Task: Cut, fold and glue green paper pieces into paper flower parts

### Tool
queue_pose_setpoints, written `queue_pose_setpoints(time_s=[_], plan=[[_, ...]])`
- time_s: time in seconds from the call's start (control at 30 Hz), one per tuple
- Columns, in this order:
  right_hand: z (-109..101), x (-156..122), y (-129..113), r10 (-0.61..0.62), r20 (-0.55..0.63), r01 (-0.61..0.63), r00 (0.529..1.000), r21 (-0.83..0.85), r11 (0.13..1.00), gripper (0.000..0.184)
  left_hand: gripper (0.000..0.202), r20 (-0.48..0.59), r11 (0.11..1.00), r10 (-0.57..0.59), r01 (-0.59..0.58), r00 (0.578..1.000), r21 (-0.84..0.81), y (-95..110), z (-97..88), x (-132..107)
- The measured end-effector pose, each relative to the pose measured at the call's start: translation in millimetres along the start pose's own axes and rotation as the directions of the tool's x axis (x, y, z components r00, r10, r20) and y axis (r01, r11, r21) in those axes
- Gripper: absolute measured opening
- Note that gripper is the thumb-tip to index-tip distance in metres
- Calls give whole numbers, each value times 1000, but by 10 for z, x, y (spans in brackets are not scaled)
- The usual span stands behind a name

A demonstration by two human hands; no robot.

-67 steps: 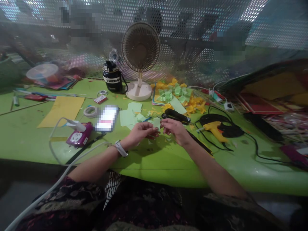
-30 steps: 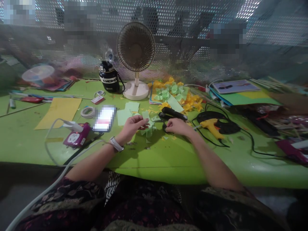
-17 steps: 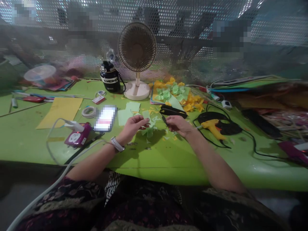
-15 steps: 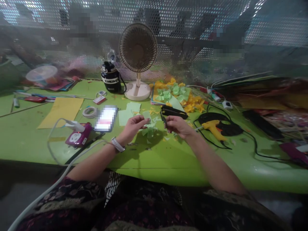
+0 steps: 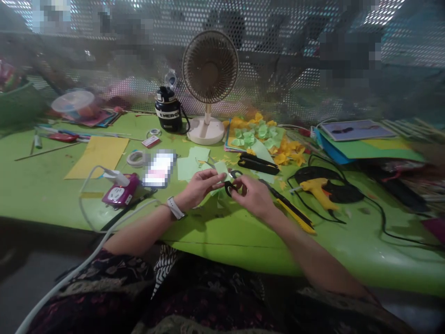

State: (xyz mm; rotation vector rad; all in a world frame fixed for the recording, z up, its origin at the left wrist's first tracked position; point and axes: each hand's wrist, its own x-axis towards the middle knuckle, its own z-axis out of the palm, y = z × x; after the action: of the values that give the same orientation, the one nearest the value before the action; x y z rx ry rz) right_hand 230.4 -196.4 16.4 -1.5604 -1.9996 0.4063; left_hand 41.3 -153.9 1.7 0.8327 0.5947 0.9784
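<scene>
My left hand (image 5: 200, 186) pinches a small pale green paper piece (image 5: 221, 169) between thumb and fingers. My right hand (image 5: 253, 197) is shut on black-handled scissors (image 5: 231, 184), and their loops show just beside the paper. The blades are mostly hidden behind my fingers and the paper. Both hands hover over the green work table (image 5: 222, 232), with green paper scraps (image 5: 218, 195) lying under them. A black stapler (image 5: 259, 163) rests just beyond my right hand.
Near my hands are pale green paper sheets (image 5: 187, 168), a blurred phone (image 5: 159, 168), a magenta power socket (image 5: 120, 191) with a white cable, a yellow utility knife (image 5: 295, 208), a yellow glue gun (image 5: 316, 192), and a tray of green and yellow paper flowers (image 5: 253, 137).
The black scissors, not visible in my right hand earlier, are now held close to the green paper piece. My hands have come closer together, and the view has shifted as my head moved.
</scene>
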Motion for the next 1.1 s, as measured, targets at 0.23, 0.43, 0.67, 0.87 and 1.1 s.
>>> queue_pose_setpoints(time_s=[0.23, 0.43, 0.67, 0.87, 1.1], plan=[[5, -3, 19, -31, -95, 12, 995, -185, 983, 30, 25, -40, 1000, -31, 30, 999, -8, -13, 27, -14], [32, 47, 75, 146, 24, -148, 989, 128, 981, 25, 23, 8, 1000, 14, -14, 1000, 18, -41, 33, -33], [-50, 139, 121, 331, 217, -392, 919, 604, 694, 39, 33, -197, 988, 156, -150, 968, 43, 30, 26, 33], [-64, 126, -22, 282, 371, -465, 885, 657, 593, 52, 37, -249, 987, 159, -145, 955, 77, 123, 56, 20], [-23, 65, -16, 233, 396, -448, 888, 638, 626, 49, 50, -275, 982, 187, -185, 943, 33, 105, 36, 29]])
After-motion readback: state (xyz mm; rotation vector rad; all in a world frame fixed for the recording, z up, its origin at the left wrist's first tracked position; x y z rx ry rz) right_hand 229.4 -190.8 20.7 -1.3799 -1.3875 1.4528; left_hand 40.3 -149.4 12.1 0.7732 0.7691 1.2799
